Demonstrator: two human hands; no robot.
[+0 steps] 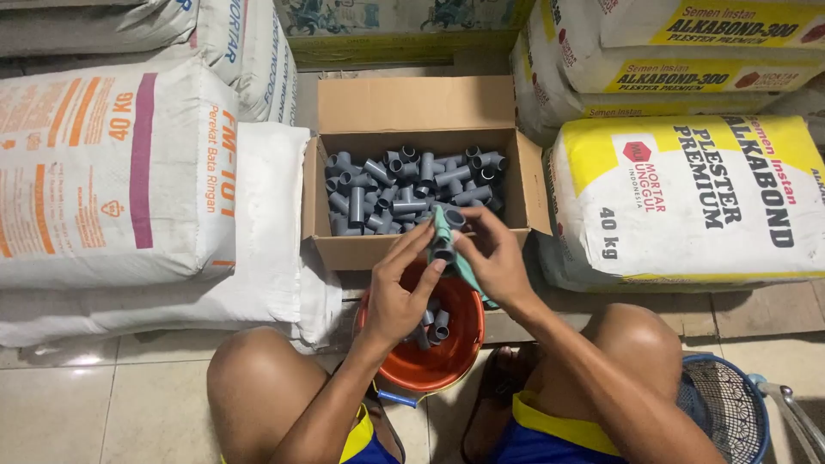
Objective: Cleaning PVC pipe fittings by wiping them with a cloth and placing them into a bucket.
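My left hand and my right hand meet above an orange bucket. Between them they hold a grey plastic pipe fitting and a teal cloth. The cloth wraps partly around the fitting and hangs under my right palm. My left fingers pinch the fitting's lower end. Inside the bucket lie a few more grey fittings. Just beyond my hands stands an open cardboard box filled with several grey pipe fittings.
Large white sacks are stacked to the left and right of the box. My bare knees flank the bucket on a tiled floor. A blue mesh basket sits at the lower right.
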